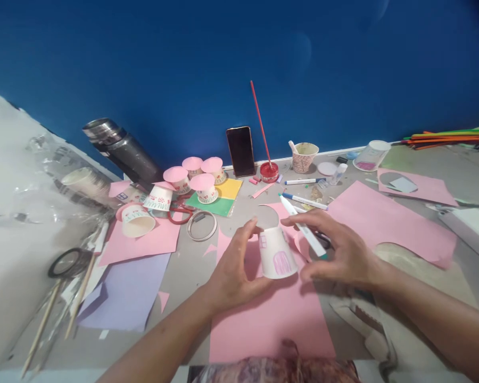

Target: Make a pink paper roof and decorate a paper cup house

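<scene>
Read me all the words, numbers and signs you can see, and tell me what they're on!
No word, number or brand can be read here.
Pen in the right hand: any print is too small and blurred to read.
Box at the far right: a pale blue mark, too blurred to tell.
Cup in the left hand: pink and purple drawings, no letters to read.

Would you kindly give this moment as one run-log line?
left hand: holds paper cup with purple-pink drawings | right hand: holds white marker | beneath: pink sheet | beyond: phone standing near blue wall
</scene>
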`<control>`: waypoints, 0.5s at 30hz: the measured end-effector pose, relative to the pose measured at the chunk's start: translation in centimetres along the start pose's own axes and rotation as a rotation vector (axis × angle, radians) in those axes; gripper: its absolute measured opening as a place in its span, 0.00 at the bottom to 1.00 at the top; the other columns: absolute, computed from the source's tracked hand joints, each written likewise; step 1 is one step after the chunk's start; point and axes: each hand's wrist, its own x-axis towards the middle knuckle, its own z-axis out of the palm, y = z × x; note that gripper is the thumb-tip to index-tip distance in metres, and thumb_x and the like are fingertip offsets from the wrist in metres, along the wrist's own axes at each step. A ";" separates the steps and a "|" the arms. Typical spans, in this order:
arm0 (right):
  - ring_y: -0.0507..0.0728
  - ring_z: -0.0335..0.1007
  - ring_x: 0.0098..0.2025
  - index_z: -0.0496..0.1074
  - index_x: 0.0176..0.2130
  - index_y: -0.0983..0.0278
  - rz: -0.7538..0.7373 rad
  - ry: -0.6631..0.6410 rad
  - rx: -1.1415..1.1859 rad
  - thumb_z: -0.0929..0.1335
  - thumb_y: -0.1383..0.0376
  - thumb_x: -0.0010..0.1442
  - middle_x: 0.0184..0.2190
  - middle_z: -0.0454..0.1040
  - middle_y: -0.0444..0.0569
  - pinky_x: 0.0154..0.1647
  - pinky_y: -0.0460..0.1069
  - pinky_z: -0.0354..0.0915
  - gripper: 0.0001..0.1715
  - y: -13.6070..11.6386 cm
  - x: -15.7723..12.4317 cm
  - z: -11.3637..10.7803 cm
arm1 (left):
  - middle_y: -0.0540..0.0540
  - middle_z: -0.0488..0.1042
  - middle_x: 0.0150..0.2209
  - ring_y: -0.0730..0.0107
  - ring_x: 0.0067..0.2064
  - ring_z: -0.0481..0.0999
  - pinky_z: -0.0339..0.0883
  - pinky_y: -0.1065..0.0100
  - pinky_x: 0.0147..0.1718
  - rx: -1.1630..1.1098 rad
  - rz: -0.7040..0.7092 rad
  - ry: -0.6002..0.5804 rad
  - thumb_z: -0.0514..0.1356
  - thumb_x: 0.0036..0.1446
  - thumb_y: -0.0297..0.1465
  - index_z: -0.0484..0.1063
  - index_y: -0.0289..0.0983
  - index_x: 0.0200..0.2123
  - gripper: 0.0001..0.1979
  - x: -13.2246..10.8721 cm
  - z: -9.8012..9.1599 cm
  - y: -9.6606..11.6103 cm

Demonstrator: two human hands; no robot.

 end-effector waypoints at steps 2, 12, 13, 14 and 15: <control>0.69 0.76 0.55 0.66 0.67 0.57 -0.083 -0.079 -0.061 0.83 0.43 0.43 0.56 0.79 0.57 0.53 0.60 0.76 0.60 0.3 -0.1 0.4 | 0.35 0.67 0.63 0.46 0.61 0.72 0.70 0.45 0.59 0.039 0.048 -0.009 0.70 0.58 0.36 0.39 0.48 0.76 0.53 0.1 0.1 0.2; 0.68 0.73 0.58 0.65 0.68 0.55 -0.083 -0.083 -0.039 0.83 0.50 0.49 0.58 0.77 0.56 0.56 0.60 0.73 0.54 0.3 -0.2 0.8 | 0.35 0.63 0.67 0.44 0.67 0.68 0.67 0.44 0.63 -0.141 -0.035 -0.026 0.73 0.55 0.42 0.42 0.51 0.76 0.56 0.0 -0.6 0.4; 0.68 0.73 0.59 0.66 0.67 0.54 -0.036 -0.072 0.016 0.83 0.49 0.49 0.59 0.77 0.55 0.57 0.59 0.72 0.53 0.3 -0.3 0.7 | 0.36 0.62 0.68 0.44 0.67 0.67 0.66 0.45 0.63 -0.217 -0.080 -0.034 0.74 0.54 0.44 0.43 0.52 0.76 0.57 0.0 -0.6 0.4; 0.68 0.73 0.61 0.67 0.66 0.53 0.014 -0.059 0.075 0.83 0.48 0.49 0.60 0.76 0.55 0.58 0.58 0.72 0.52 0.4 -0.5 0.5 | 0.37 0.61 0.69 0.44 0.68 0.67 0.66 0.45 0.64 -0.284 -0.119 -0.044 0.75 0.53 0.45 0.45 0.52 0.76 0.56 0.0 -0.7 0.3; 0.69 0.72 0.63 0.67 0.66 0.52 0.065 -0.049 0.132 0.83 0.47 0.49 0.61 0.75 0.54 0.59 0.58 0.72 0.52 0.5 -0.7 0.5 | 0.37 0.61 0.69 0.44 0.68 0.66 0.66 0.46 0.64 -0.336 -0.148 -0.059 0.75 0.52 0.45 0.48 0.53 0.75 0.55 0.0 -0.7 0.2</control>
